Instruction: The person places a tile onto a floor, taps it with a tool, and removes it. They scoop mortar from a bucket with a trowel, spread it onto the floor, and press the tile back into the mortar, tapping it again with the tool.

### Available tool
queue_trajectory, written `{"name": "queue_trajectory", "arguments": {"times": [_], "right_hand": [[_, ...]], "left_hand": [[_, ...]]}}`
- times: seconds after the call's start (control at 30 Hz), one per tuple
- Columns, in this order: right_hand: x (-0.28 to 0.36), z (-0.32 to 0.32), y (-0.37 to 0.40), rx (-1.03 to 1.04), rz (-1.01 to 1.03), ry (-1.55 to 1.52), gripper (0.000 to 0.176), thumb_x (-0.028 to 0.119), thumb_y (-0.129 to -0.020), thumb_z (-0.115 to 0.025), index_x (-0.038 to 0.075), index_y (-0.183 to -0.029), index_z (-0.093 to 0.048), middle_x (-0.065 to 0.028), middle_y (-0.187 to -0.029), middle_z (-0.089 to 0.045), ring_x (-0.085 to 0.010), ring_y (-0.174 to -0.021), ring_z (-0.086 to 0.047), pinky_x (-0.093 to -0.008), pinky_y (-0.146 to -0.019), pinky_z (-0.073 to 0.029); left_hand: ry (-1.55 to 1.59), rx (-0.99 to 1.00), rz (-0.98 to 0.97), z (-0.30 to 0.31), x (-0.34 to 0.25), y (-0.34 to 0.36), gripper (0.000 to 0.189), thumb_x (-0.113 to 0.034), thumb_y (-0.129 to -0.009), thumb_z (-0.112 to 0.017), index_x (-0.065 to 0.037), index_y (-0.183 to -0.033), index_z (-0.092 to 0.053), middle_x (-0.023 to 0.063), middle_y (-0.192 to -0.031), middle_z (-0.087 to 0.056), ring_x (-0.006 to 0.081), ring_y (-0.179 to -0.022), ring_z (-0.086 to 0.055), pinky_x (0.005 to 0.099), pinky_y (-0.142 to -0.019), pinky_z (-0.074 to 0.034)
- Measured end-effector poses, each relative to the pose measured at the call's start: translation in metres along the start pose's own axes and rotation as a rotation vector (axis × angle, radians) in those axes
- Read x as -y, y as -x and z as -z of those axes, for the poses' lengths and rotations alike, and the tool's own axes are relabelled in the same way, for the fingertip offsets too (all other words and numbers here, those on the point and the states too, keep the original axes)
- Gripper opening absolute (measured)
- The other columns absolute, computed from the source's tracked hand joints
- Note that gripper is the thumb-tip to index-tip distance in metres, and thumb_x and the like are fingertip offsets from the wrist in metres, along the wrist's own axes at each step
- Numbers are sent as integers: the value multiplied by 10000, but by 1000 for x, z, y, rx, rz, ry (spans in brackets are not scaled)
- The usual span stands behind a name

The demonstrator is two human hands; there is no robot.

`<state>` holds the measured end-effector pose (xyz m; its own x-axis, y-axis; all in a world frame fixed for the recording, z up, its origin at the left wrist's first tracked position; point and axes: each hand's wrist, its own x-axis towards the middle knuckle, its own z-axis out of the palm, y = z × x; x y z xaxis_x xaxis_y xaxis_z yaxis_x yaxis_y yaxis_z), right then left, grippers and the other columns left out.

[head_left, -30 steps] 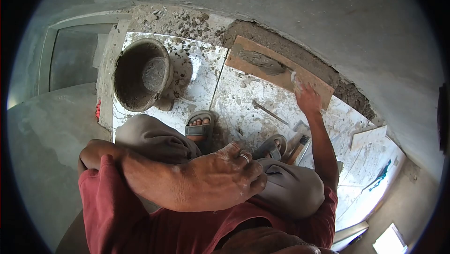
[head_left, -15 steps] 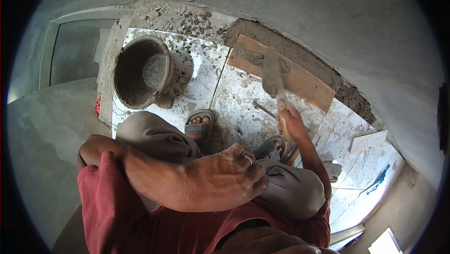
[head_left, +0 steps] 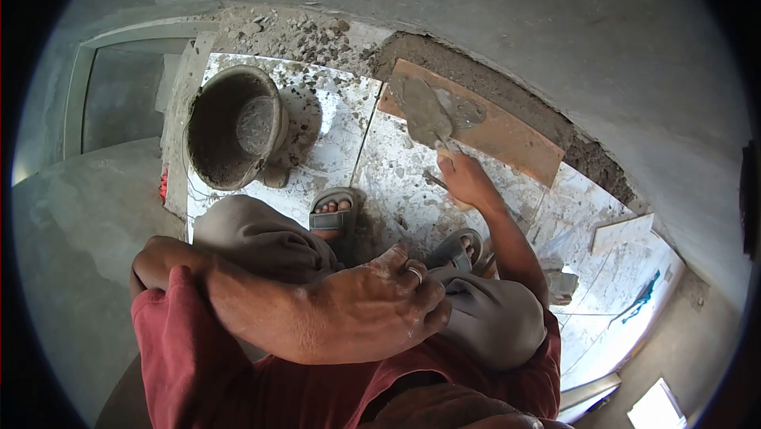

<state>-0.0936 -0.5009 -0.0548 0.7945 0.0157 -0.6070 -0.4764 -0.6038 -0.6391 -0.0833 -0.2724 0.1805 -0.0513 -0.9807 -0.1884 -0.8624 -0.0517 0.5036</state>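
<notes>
The right hand (head_left: 468,179), gripping the trowel (head_left: 426,112), has brought its blade back down onto the mortar-smeared tile (head_left: 515,144) right of the bucket (head_left: 234,124); spreading resumes. The left hand (head_left: 372,306) rests loose and empty on a knee (head_left: 495,322).

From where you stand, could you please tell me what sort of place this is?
Probably a room under construction, at the tiling stage: a round mortar-caked bucket stands on speckled white floor tiles, and the right hand holds a mortar-laden steel trowel over a brown rectangular tile.
</notes>
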Motion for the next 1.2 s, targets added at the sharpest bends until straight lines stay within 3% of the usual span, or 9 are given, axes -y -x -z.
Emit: {"name": "queue_trajectory", "arguments": {"times": [0.03,0.07,0.13,0.23,0.3,0.33,0.47,0.53,1.2], "right_hand": [[3,3,9,-97,183,343,378,261,-910,-449,-61,-1108,-469,-274,-788,-613,-414,-657,-607,-503,-614,-474],[8,10,23,-54,32,298,428,269,-908,-452,-69,-1170,-451,-340,-867,-580,-507,-859,-545,-532,-770,-430],[21,23,47,-104,-3,287,433,258,-909,-449,-63,-1199,-436,-340,-863,-581,-506,-855,-547,-531,-767,-432],[5,27,53,-225,54,354,457,271,-920,-455,5,-1289,-404,-276,-819,-613,-429,-705,-608,-492,-631,-482],[5,29,53,4,-173,-601,456,296,-929,-472,68,-1317,-398,-150,-773,-588,-257,-550,-595,-382,-468,-479],[12,20,54,15,-189,-784,470,335,-938,-467,97,-1334,-380,-53,-747,-508,-113,-481,-496,-257,-395,-422],[-1,-20,35,173,-133,-1221,475,347,-946,-444,104,-1345,-360,-48,-754,-500,-112,-468,-472,-240,-390,-410],[-9,-32,28,272,-83,-1587,445,345,-933,-451,109,-1306,-390,-38,-764,-504,-103,-481,-466,-248,-405,-405],[-85,-16,82,66,80,-1867,512,372,-983,-344,56,-1380,-279,-50,-785,-473,-93,-452,-425,-220,-354,-401]], "left_hand": [[-10,-1,0,0,0,1,361,-218,-813,-474,-110,-1147,-554,75,-991,-542,226,-946,-556,376,-888,-428],[-2,-1,-5,1,1,2,361,-218,-813,-474,-110,-1147,-554,75,-991,-542,226,-946,-556,376,-888,-428],[97,-73,-25,2,4,4,330,-141,-840,-468,11,-1126,-534,124,-974,-571,245,-926,-578,395,-847,-460],[62,-63,-46,2,5,2,320,-141,-840,-468,10,-1113,-543,123,-976,-571,251,-927,-579,399,-847,-464],[68,-39,-62,4,5,-1,323,-141,-839,-468,9,-1116,-542,123,-972,-570,254,-927,-581,403,-847,-466],[72,-18,-69,5,6,-3,327,-140,-837,-469,9,-1118,-541,123,-968,-569,258,-928,-582,408,-847,-467],[96,3,-43,1,4,-6,337,-139,-829,-473,6,-1126,-535,125,-980,-559,264,-952,-578,420,-869,-458],[25,-39,1,-3,4,-5,383,-228,-803,-480,-111,-1160,-553,73,-952,-556,232,-917,-563,380,-868,-438],[79,-22,20,0,7,-7,352,-143,-847,-444,-28,-1176,-501,122,-1000,-549,268,-954,-585,440,-854,-459]]}}
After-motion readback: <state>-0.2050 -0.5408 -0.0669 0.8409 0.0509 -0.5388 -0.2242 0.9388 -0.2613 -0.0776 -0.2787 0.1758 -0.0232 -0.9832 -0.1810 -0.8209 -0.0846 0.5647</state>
